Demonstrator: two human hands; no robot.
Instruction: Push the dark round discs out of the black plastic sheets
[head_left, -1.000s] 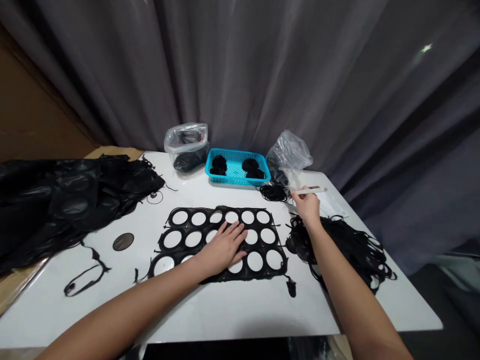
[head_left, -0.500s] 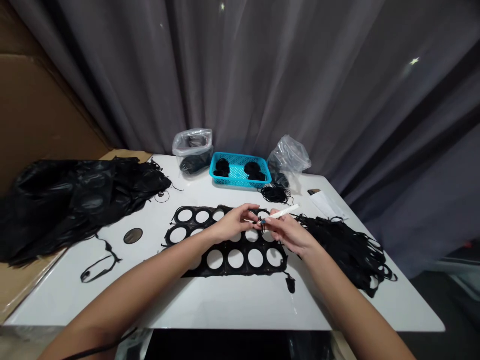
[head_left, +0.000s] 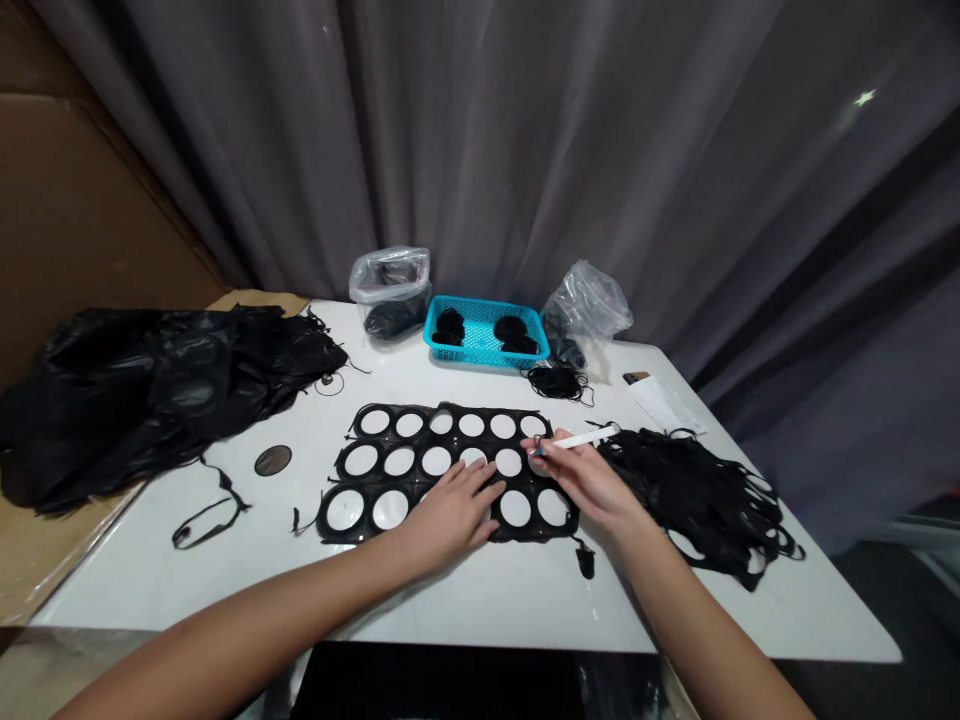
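A black sheet with rows of round holes [head_left: 491, 505] lies flat on the white table, which shows through the holes. My left hand [head_left: 457, 510] rests on the sheet's lower middle, fingers stretched out and holding nothing. Closed around a white pen-like tool with a blue tip [head_left: 585, 437], my right hand [head_left: 581, 475] is over the sheet's right end. The tool points left, its tip near a hole in the upper right. A small black scrap [head_left: 585, 560] hangs off the sheet's lower right corner.
Behind the sheet stands a blue basket [head_left: 487, 357] holding black bundles, between two clear plastic bags [head_left: 390, 275] [head_left: 589, 300]. Black cut strips [head_left: 690, 500] pile up at right. Black sheeting [head_left: 150, 400] covers the left side. A dark disc [head_left: 273, 460] lies on the white table [head_left: 420, 620].
My left hand has left the spot by the tool tip and come down flat on the sheet, nearer me. My right hand keeps the tool, slightly lower and further right.
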